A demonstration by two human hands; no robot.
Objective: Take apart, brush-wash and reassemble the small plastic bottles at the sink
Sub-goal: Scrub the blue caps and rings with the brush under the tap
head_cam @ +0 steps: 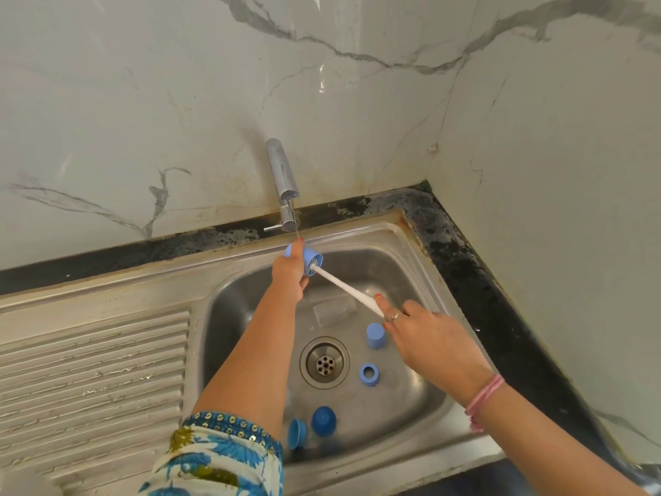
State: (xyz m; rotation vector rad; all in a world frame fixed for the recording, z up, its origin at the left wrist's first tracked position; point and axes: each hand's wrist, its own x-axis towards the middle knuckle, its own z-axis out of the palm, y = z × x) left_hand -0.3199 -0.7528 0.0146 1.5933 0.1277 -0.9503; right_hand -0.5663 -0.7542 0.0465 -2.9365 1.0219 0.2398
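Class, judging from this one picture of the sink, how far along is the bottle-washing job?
Done: bottles look taken apart; a clear bottle body, a cap, a ring and two darker caps lie loose in the sink. In hand: left hand holds a blue cap while right hand works the brush in it. Left: remaining washing, all reassembly.

1. The sink (404, 245) at the frame's centre is brushed steel, dull-shiny and scuffed, with a ribbed draining board (93, 370) at lower left.
2. The tap (282, 173) is polished chrome, mirror-bright.
3. The wall (143, 84) across the upper frame is glossy marble-look tile, grey-veined.
4. The desk (465, 252) edge is dark speckled stone, worn and blotchy.
5. The blue caps (375, 335) in the basin are smooth matt plastic; the clear bottle (334, 309) is translucent plastic.
6. The brush handle (348, 288) is white plastic.
7. The sleeve (221, 456) at lower centre is printed cloth with sequins.
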